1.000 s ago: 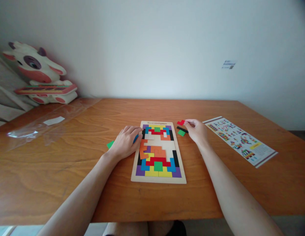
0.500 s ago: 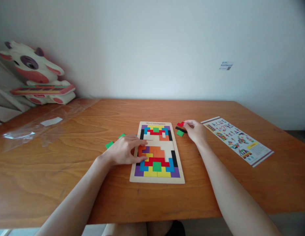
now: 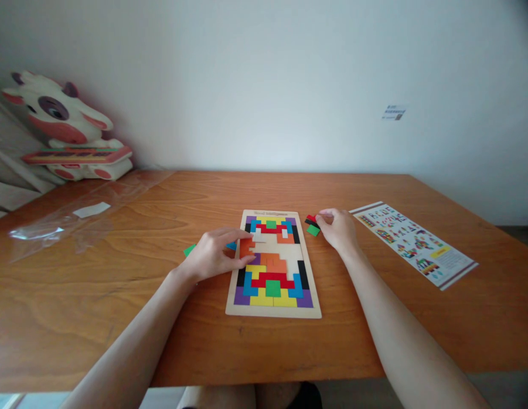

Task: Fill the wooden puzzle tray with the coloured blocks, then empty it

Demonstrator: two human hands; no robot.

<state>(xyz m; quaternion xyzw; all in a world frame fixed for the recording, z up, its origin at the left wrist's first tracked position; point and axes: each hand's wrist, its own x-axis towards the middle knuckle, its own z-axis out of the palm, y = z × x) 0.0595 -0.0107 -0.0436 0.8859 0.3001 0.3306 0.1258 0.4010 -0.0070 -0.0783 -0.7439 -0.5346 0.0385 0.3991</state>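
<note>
A wooden puzzle board (image 3: 273,309) lies in the middle of the table, partly filled with coloured blocks. My left hand (image 3: 213,255) rests at its left edge, thumb and fingers pinched on an orange piece (image 3: 247,248) inside the board. A blue piece (image 3: 232,245) and a green piece (image 3: 189,250) lie just beyond that hand. My right hand (image 3: 338,230) sits right of the board, fingers curled against a small pile of red (image 3: 310,218), black and green (image 3: 313,230) pieces.
A printed pattern sheet (image 3: 411,241) lies at the right. A clear plastic bag (image 3: 68,218) is spread at the left, and a cow-shaped toy (image 3: 63,128) leans on the wall at the far left. The table's front edge is near me.
My left hand drew back from the board's upper left, passed over the orange blocks and now pinches one at the left edge. The right hand stayed by the loose pieces.
</note>
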